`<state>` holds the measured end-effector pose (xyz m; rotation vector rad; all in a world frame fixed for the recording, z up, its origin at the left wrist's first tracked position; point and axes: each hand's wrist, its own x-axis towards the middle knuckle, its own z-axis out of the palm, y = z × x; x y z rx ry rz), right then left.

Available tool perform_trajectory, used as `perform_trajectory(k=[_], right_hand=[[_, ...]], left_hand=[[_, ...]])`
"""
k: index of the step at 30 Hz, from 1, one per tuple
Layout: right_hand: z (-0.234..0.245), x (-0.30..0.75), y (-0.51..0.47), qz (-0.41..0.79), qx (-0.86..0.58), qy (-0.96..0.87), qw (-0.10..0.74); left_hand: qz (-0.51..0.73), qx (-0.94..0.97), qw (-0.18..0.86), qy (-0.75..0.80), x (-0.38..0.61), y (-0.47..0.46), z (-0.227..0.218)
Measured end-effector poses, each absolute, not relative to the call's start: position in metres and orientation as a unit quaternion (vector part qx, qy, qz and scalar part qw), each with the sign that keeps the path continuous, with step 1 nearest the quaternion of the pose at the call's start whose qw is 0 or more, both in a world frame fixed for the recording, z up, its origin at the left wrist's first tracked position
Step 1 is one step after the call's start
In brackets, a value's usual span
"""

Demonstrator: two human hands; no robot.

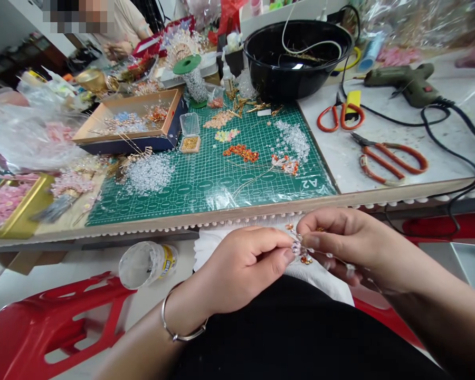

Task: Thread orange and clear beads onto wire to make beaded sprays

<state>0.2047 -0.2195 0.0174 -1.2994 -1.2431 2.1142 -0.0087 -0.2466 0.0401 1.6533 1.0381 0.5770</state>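
Observation:
Over my lap, my left hand (257, 258) pinches a small beaded spray (297, 246) of clear and orange beads between thumb and forefinger. My right hand (340, 237) grips the same spray from the other side, its fingers curled, with a thin wire carrying clear beads trailing below them. Part of the spray is hidden by the fingers. Beyond the hands, on the green cutting mat (190, 195), lies a similar orange-and-clear beaded piece (287, 164) with long wire stems. Near it are orange beads (240, 153) and a heap of clear beads (293, 138).
Pliers (391, 158), red-handled scissors (340, 117) and a corded glue gun (404, 83) lie at right. A black basin (296, 63) stands behind the mat, a box (130, 140) to the left. Below are a plastic tub (142, 264) and a red stool (63, 322). Another person sits far left.

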Motion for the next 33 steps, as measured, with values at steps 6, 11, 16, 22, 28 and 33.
perform_trajectory(k=[6,11,16,22,28,33], right_hand=[[0.018,0.209,-0.225,0.78,-0.409,-0.443,0.169],[0.021,0.207,-0.228,0.782,-0.412,-0.448,0.134],[0.016,0.203,-0.232,0.754,-0.441,-0.476,0.107],[-0.004,0.201,-0.23,0.73,-0.472,-0.472,0.147],[0.005,0.201,-0.226,0.759,-0.461,-0.408,0.214],[0.01,0.203,-0.228,0.805,-0.436,-0.323,0.239]], left_hand=[[0.169,0.545,0.701,0.427,-0.011,-0.242,0.032],[0.133,0.605,0.62,0.482,-0.013,-0.224,0.037],[0.082,0.816,0.346,0.457,-0.009,-0.208,0.057],[0.065,0.895,0.126,0.422,0.015,-0.216,0.074],[0.218,0.865,0.131,0.433,0.017,-0.242,0.059],[0.282,0.835,0.166,0.442,0.004,-0.252,0.05]])
